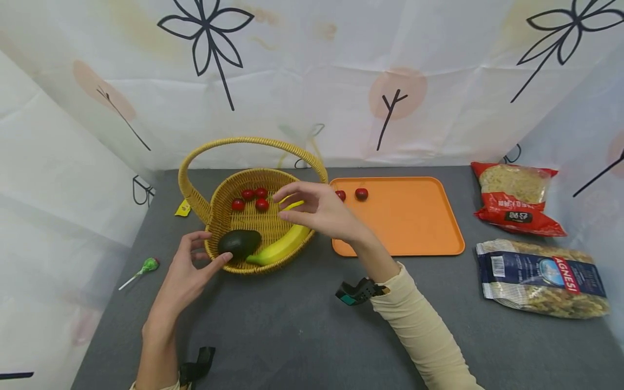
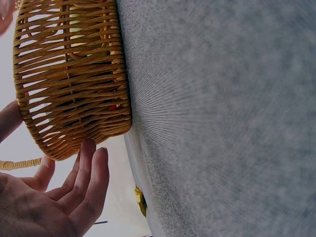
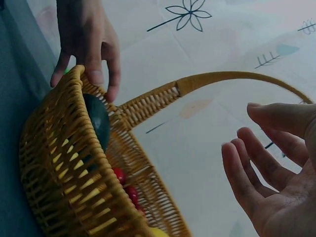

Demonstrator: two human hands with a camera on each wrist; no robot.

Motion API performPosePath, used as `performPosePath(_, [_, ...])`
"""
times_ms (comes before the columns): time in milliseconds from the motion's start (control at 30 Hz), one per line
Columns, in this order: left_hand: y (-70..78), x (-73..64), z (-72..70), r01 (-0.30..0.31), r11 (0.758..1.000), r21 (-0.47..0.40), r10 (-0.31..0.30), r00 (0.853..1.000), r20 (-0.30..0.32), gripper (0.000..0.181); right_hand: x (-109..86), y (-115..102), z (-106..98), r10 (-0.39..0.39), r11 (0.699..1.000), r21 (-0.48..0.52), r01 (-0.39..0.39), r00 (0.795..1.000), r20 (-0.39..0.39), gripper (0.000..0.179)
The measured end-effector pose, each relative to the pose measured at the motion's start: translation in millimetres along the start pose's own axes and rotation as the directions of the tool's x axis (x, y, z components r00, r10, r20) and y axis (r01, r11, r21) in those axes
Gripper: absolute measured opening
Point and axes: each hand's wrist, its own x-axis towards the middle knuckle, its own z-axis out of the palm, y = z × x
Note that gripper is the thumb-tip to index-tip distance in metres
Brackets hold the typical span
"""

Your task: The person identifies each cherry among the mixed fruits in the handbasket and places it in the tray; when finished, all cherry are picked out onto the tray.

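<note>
A yellow wicker basket (image 1: 229,208) with a tall handle holds a dark green avocado (image 1: 240,242), a banana (image 1: 280,248) and several small round red fruits (image 1: 261,205). My left hand (image 1: 187,271) grips the basket's left rim, thumb over the edge beside the avocado. In the left wrist view, that hand's fingers (image 2: 89,177) touch the outside of the wickerwork. Above the basket's right side hangs my right hand (image 1: 317,208), fingers loosely bent and nothing between them. It partly hides the banana. In the right wrist view, its thumb and fingertips stand apart.
Two more red fruits (image 1: 361,194) lie on an orange tray (image 1: 404,222) right of the basket. Farther right are a red noodle packet (image 1: 519,200) and a pasta bag (image 1: 543,279). A green lollipop (image 1: 148,265) and a small yellow packet (image 1: 183,208) lie at the left.
</note>
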Motion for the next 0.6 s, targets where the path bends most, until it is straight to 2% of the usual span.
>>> performPosePath(100, [0.0,0.8,0.3,0.006,1.000,0.003,-0.006,1.000,0.002,0.085,17.9,10,8,0.031,1.000,0.005,-0.031,1.000,0.005,0.030])
performPosePath(333, [-0.2,1.3,0.4,0.010,1.000,-0.001,-0.010,1.000,0.007,0.086,52.9,35,24,0.107,0.988,-0.108,-0.109,0.994,-0.029,0.029])
performPosePath(600, [-1.4,1.6,0.1,0.011,1.000,-0.001,-0.011,1.000,0.008,0.087,80.6,56,41,0.194,0.979,-0.053,-0.195,0.981,-0.013,0.037])
